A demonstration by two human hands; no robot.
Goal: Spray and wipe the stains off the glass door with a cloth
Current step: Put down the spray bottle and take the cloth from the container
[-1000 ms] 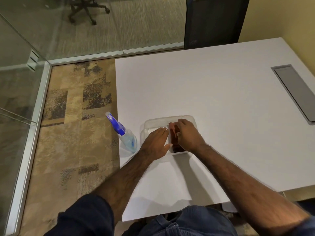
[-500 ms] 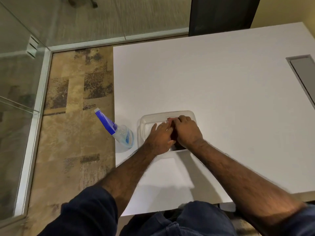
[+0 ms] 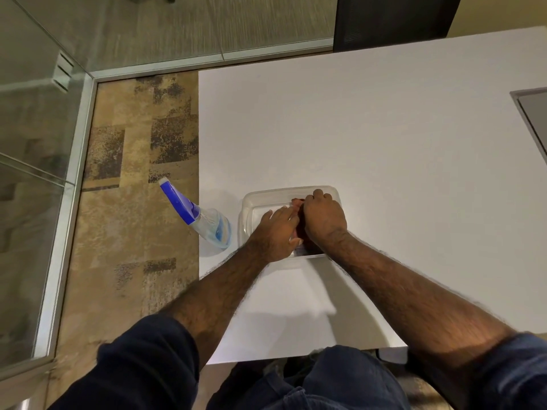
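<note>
Fingers of the right hand [image 3: 324, 218] had curled onto the dark cloth [image 3: 301, 232] in the clear tray [image 3: 260, 198]; the left hand [image 3: 276, 232] had closed in beside them, fingers straight. Pickup seemed imminent, with the spray bottle [image 3: 207, 224] left of both hands untouched.

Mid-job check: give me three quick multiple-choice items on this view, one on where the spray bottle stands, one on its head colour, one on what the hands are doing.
1. The spray bottle stands: A) inside the container B) left of the container, at the table's edge C) on the floor.
2. Its spray head is: A) blue B) red C) green.
3. Both hands are: A) wiping the glass B) hanging idle C) in the clear container.

Key: B, it stands on the white table beside the container. A, the head is blue. C, the left hand and the right hand reach into it, over a dark item.
</note>
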